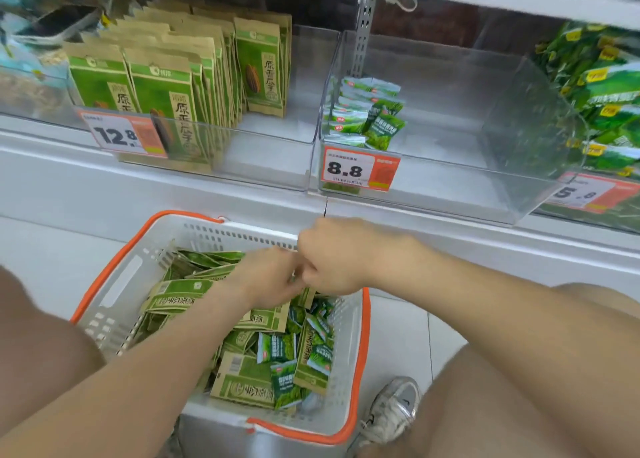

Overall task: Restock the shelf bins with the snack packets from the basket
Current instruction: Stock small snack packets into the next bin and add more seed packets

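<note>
My left hand (266, 279) and right hand (334, 257) curl together over the snack packets (242, 383) in the basket (117, 284), holding what I cannot tell; they look light, crinkly and probably slick, best pinched at a sealed edge.

The left hand (272, 279) and right hand (334, 258) meet over the snack packets (277, 348) heaped in the white basket (116, 286).

A white-and-orange price tag (121, 134) on the left clear plastic shelf bin (270, 160) read "12.8". The kraft-paper-and-green snack packets (263, 73) standing in that bin bore the characters "原香瓜子". A matching tag (360, 170) on the middle clear bin (450, 180) read "8.8". A third tag (585, 193) at far right showed "5.8", blurred.
</note>
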Demonstrator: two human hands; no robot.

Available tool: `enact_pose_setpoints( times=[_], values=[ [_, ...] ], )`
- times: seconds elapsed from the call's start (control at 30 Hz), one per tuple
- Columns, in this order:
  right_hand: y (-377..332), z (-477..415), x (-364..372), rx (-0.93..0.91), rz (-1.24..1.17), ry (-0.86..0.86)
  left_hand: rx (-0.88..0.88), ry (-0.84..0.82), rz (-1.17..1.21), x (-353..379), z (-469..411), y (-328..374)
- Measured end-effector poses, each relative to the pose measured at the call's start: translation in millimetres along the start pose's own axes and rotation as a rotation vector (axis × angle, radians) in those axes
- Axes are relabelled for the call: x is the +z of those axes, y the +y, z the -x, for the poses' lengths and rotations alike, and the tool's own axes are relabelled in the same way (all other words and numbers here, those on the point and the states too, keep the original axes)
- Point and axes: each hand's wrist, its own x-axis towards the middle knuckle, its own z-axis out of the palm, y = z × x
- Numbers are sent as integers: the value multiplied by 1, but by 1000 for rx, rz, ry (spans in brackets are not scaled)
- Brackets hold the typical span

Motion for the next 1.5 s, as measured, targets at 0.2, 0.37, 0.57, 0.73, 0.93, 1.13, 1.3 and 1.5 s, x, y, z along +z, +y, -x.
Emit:
enact_pose_setpoints(
  times=[0.2,0.37,0.57,0.73,0.93,1.13,1.3,1.5],
  values=[
    [-17,-11,50,-120,114,-384,-91,-633,-64,80,28,-14],
    [-19,-20,49,-147,118,-310,-35,-598,-262,113,38,-9],
    [-16,-23,44,-143,129,-309,14,-579,-493,115,33,-3],
    [-10,-23,42,-132,123,-336,15,-555,-419,94,24,-3],
    [8,-20,20,-44,69,-310,-13,-165,-38,40,1,-1],
    [36,-11,-7,38,-56,-147,60,-19,495,-50,-12,11],
    [53,-1,-28,67,-355,-8,139,15,710,-102,-1,18],
    [73,11,-43,187,-764,149,42,250,1194,-119,4,16]
  ],
)
